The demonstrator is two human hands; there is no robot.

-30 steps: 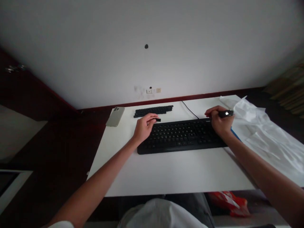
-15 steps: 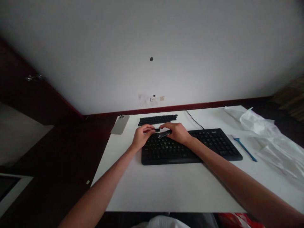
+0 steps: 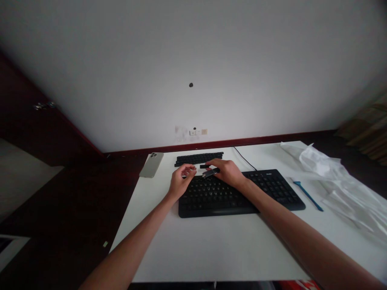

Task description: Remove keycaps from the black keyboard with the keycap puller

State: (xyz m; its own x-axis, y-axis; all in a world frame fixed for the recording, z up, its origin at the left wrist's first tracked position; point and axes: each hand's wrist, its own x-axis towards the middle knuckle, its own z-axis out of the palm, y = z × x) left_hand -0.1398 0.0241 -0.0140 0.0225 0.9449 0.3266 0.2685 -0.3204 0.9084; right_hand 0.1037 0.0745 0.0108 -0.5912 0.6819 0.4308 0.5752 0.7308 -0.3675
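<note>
A black keyboard (image 3: 223,210) lies on the white table, with pale spots where keycaps are off in its upper rows. Above its upper left part, my left hand (image 3: 180,180) is open, fingers slightly curled, thumb apart from the fingertips, nothing visible between them. My right hand (image 3: 227,171) is closed over the keyboard's upper middle. It grips a small dark tool with a shiny tip (image 3: 209,173), whose exact kind I cannot make out. At its index fingertip is a small black keycap (image 3: 204,166). Behind both hands lie rows of loose black keycaps (image 3: 199,157).
A pale phone (image 3: 152,165) lies face down at the table's left back corner. To the keyboard's right are a blue brush (image 3: 308,196) and crumpled white plastic (image 3: 320,163). The keyboard's black cable (image 3: 245,158) runs off the table's back edge.
My left fingers have let go of the small black keycap and opened. It stays at my right fingertips. The whole view has shifted slightly.
</note>
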